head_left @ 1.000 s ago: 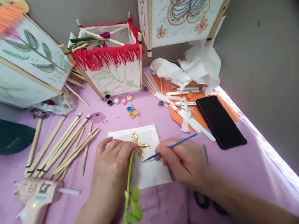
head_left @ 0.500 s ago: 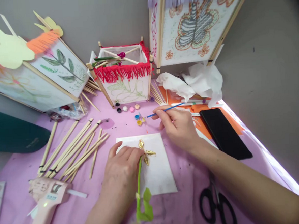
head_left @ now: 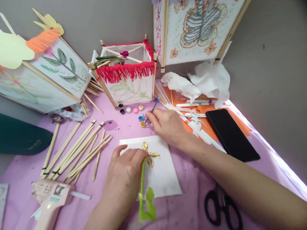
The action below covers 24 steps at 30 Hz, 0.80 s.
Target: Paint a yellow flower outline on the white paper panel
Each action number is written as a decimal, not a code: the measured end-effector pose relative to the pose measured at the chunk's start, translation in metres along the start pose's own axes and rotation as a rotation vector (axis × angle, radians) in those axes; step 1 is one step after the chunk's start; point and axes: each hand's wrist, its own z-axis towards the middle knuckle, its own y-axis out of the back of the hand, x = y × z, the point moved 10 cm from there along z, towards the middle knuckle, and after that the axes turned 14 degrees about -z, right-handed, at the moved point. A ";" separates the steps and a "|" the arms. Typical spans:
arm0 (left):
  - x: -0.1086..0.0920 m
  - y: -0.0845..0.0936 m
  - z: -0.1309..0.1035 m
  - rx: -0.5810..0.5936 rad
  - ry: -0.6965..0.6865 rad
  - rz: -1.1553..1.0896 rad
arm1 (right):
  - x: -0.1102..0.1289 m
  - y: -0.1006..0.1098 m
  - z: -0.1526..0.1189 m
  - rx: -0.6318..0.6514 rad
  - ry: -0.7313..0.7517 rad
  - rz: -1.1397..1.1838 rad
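Observation:
My left hand [head_left: 127, 168] is closed on the green stem [head_left: 143, 174] of a flower with golden petals [head_left: 150, 154], which lies over a white sheet [head_left: 165, 176]. A green leaf hangs from the stem's lower end. My right hand [head_left: 167, 124] pinches a thin blue brush [head_left: 153, 109], its tip down at the small yellow paint pot [head_left: 143, 124]. Right behind that one sits a blue paint pot [head_left: 141, 118]. Black, white, pink and peach pots stand farther back.
Wooden sticks [head_left: 80, 154] and a pink glue gun [head_left: 51, 201] lie left. Black scissors [head_left: 223, 208] are near the front right, a black phone [head_left: 231, 134] beyond. Paper lanterns [head_left: 133, 90] stand behind, a dark green bottle [head_left: 16, 133] at far left.
My right hand has moved left, and the brush has gone from nearly level to steeply tilted, its tip now at the yellow pot. My left hand has hardly moved.

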 end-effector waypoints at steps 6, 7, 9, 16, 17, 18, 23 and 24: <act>0.002 -0.001 0.000 0.032 -0.002 0.038 | -0.013 0.050 -0.024 -0.170 -0.058 0.261; 0.002 -0.001 0.001 0.038 -0.003 0.046 | -0.018 0.059 -0.033 -0.188 -0.099 0.308; 0.002 -0.001 0.001 0.047 -0.004 0.049 | -0.023 0.072 -0.054 -0.195 -0.171 0.389; 0.001 -0.003 0.003 0.081 -0.026 0.088 | -0.001 0.068 -0.108 -0.121 -0.174 0.483; 0.001 -0.003 0.002 0.083 -0.032 0.099 | 0.004 0.067 -0.110 -0.125 -0.144 0.469; 0.002 -0.004 0.002 0.081 -0.038 0.111 | 0.009 0.067 -0.111 -0.133 -0.117 0.456; 0.002 -0.003 0.002 0.070 -0.050 0.136 | 0.019 0.067 -0.110 -0.171 -0.042 0.422; 0.002 -0.004 0.002 0.073 -0.050 0.129 | 0.019 0.065 -0.110 -0.169 -0.040 0.417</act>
